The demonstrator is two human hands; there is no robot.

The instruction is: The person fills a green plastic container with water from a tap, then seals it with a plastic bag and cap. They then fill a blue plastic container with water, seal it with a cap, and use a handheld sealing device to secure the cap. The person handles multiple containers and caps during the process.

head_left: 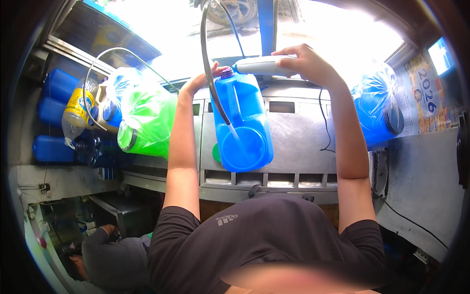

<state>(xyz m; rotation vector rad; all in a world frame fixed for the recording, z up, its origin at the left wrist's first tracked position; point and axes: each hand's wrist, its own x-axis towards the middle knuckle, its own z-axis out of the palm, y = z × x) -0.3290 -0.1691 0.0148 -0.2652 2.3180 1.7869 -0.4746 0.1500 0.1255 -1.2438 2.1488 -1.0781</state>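
Observation:
A blue water jug (243, 127) with a moulded handle and a round front panel stands on the metal counter in front of me. My left hand (201, 81) is at the left of its purplish neck and cap (226, 73), fingers stretched toward the cap; whether they touch it I cannot make out. My right hand (304, 62) is closed round a white blow-dryer-like tool (264, 65), whose front end points left at the cap. A thin dark cord hangs below that hand. In front of the jug a clear hose (208, 59) loops down, partly covering the neck.
To the left are a green jug (147, 122) in clear plastic, a yellow-labelled bottle (80, 103) and several blue containers (58, 110). A bagged blue jug (374, 110) stands at the right. Slots line the metal counter (303, 142). At lower left another person (115, 257) bends forward.

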